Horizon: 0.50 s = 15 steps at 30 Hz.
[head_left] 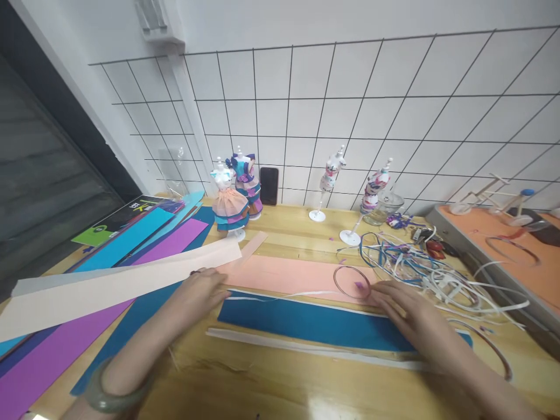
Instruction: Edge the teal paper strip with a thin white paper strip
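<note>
My left hand lies flat on the left end of a pale pink paper strip, its fingers stretched out, with a jade bangle on the wrist. My right hand rests with spread fingers over the right end of a dark blue paper strip, its fingertips near a thin loop of ribbon on the pink strip. A narrow white strip lies along the near edge of the blue paper. Neither hand grips anything.
Long cream, purple and blue paper sheets fan out at the left. Small dress-form mannequins and a black phone stand at the back by a wire grid wall. A tangle of thin ribbons lies at right beside an orange tray.
</note>
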{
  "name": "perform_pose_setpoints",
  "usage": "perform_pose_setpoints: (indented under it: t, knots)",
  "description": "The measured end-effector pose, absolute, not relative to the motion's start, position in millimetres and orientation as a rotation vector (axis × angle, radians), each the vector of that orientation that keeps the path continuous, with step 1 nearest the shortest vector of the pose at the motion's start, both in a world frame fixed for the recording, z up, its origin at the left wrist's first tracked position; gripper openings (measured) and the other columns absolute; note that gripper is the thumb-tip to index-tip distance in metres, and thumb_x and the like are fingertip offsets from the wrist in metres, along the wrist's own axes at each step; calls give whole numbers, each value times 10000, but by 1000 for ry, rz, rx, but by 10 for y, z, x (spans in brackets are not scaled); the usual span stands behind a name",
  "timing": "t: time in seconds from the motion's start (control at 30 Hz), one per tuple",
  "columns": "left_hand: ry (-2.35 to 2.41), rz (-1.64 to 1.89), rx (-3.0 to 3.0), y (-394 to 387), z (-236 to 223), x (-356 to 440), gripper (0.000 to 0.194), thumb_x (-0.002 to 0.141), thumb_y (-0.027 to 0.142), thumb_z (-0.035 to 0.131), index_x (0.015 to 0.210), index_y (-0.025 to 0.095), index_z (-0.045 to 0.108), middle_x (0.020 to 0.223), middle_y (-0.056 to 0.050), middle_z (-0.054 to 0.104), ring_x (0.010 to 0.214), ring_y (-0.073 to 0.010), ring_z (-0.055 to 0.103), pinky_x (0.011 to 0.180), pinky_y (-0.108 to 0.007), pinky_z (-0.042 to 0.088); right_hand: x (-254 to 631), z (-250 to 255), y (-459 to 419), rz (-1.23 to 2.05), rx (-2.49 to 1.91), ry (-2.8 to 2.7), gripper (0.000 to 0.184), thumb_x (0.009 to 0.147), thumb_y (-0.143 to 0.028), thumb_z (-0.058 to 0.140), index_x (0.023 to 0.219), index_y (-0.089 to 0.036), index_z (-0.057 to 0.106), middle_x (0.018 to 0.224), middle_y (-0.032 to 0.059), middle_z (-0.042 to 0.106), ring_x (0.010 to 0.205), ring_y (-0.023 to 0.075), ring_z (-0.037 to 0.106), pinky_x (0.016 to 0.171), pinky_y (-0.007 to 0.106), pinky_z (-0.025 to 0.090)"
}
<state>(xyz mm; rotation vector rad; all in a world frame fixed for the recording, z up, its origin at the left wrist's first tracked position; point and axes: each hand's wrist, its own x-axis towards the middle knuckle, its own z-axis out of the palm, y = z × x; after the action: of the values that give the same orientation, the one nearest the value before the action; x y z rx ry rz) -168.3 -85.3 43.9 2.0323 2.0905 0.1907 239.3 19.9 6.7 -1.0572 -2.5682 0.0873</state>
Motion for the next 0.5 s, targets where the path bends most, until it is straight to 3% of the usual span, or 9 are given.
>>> perform_pose_setpoints:
  t: [0.07, 0.2, 0.27, 0.5]
  knots:
    - [1956, 246, 2170, -719, 425, -1374, 253, 853, 332, 434, 857, 179, 635, 885, -87, 613, 913, -222, 535, 822, -331, 379, 2630, 112, 123, 31, -1172, -2440, 200, 873, -308, 480, 1029, -211, 560, 1032, 107, 652, 965, 246, 613, 830, 385, 496]
    - [1692, 328, 2361, -456, 305, -743, 232, 860, 326, 463, 841, 165, 628, 843, -75, 594, 883, -216, 523, 788, -331, 384, 3129, 45, -105, 42, -1310, -2425, 146, 821, -312, 555, 941, -249, 607, 917, 76, 705, 822, 233, 674, 713, 301, 551]
    - [1670, 345, 2379, -342, 209, -541, 221, 840, 346, 504, 804, 165, 624, 838, -68, 587, 870, -215, 518, 767, -328, 390, 3364, -90, -228, -58, -1355, -2360, 252, 852, -400, 443, 949, -243, 615, 909, 72, 705, 787, 243, 678, 662, 340, 565]
    - [1644, 462, 2301, -109, -62, -355, 116, 800, 233, 545, 785, 175, 644, 816, -41, 597, 832, -187, 523, 763, -308, 390, 3732, -365, -459, -73, -1475, -2551, 316, 862, -305, 357, 1031, -256, 619, 1057, 50, 660, 951, 242, 626, 807, 387, 529]
